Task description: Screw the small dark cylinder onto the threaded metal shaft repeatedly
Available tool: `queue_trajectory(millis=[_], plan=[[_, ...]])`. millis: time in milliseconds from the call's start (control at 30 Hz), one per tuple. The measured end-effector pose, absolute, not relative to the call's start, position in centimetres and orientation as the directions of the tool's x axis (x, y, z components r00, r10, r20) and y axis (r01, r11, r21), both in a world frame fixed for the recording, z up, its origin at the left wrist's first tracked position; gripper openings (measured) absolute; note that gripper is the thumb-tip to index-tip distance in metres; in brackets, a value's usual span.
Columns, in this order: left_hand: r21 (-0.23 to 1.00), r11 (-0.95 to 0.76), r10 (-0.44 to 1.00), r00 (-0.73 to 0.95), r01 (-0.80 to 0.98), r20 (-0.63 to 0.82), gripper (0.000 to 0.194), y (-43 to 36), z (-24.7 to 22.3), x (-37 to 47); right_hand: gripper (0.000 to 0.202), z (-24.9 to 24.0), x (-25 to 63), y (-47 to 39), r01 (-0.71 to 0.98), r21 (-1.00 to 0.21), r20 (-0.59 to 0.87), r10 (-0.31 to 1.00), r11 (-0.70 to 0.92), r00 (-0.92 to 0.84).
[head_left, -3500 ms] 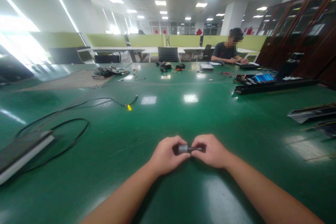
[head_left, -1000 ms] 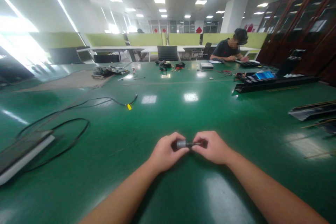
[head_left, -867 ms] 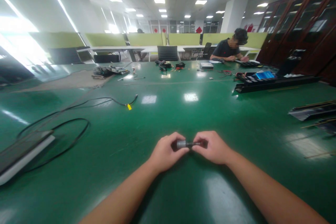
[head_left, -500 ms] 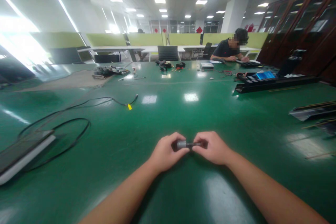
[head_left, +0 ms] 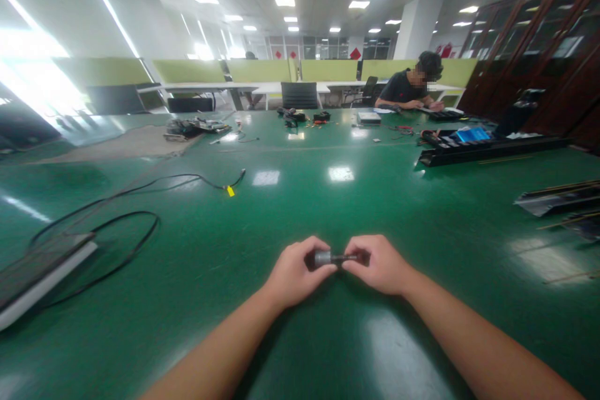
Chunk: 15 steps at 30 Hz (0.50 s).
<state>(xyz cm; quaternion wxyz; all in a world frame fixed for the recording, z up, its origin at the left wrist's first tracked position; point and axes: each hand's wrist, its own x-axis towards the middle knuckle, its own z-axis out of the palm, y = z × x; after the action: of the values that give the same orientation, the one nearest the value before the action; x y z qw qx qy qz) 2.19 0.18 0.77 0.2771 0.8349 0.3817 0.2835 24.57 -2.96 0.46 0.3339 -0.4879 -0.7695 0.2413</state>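
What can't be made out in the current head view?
- Grey-and-black part: both ends lost in blur and shadow inside the left hand and right hand.
- Flat device: cut off by the left edge.
- Metal channel: cut off by the right edge.
- Dark items across the table: too small and blurred to identify.

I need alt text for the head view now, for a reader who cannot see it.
The wearer's left hand and right hand hold a small grey and black cylinder over a glossy green table. A black cable with a yellow tag lies to the left; a person in a dark shirt sits at the far side.
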Motion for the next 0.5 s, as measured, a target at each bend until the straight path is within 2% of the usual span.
queue_trajectory(millis=[500], plan=[[0.690, -0.548, 0.803, 0.528, 0.474, 0.275, 0.022, 0.15, 0.68, 2.27, 0.004, 0.54, 24.68, -3.03, 0.602, -0.693, 0.277, 0.917, 0.397, -0.285]])
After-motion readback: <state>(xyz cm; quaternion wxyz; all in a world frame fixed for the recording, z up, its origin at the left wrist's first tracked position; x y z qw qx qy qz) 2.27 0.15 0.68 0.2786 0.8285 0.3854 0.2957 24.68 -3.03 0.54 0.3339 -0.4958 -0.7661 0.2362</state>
